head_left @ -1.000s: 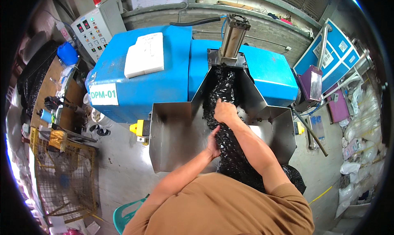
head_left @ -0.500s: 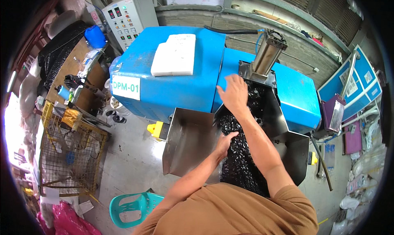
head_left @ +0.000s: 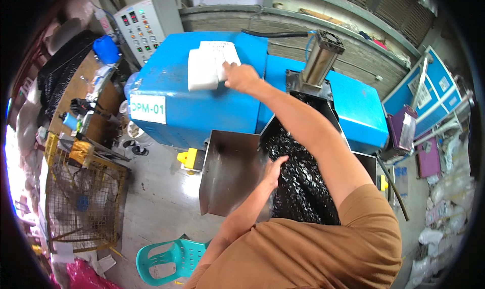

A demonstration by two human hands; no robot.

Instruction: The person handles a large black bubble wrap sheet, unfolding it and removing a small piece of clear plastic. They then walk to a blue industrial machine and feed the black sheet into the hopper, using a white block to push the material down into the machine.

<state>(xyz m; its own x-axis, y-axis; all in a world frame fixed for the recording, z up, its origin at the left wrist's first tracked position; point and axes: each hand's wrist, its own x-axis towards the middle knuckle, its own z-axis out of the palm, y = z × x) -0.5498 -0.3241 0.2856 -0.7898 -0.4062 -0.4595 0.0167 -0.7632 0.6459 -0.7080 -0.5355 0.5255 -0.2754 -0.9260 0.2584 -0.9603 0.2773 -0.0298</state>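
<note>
My right hand point(head_left: 241, 78) reaches across to the top of the blue machine point(head_left: 202, 112). Its fingers are bent against the right side of a white block point(head_left: 227, 54), in a small stack with another white slab point(head_left: 202, 69); the fingertips are partly hidden. My left hand point(head_left: 275, 172) stays low at the left edge of the metal feed trough, thumb apart from the fingers, with nothing in it. Glossy black plastic film point(head_left: 303, 183) fills the trough beside it and runs up toward the metal cylinder point(head_left: 323, 59).
An empty-looking metal side tray point(head_left: 230, 173) adjoins the trough on the left, with a yellow pedal guard point(head_left: 188, 159) behind it. A teal chair point(head_left: 169, 261) stands low left. Farther off are a wire cage cart point(head_left: 86, 198) and a control cabinet point(head_left: 144, 29).
My right hand has left the upper trough and moved up and left onto the white blocks, whose arrangement has shifted. My left hand has hardly moved.
</note>
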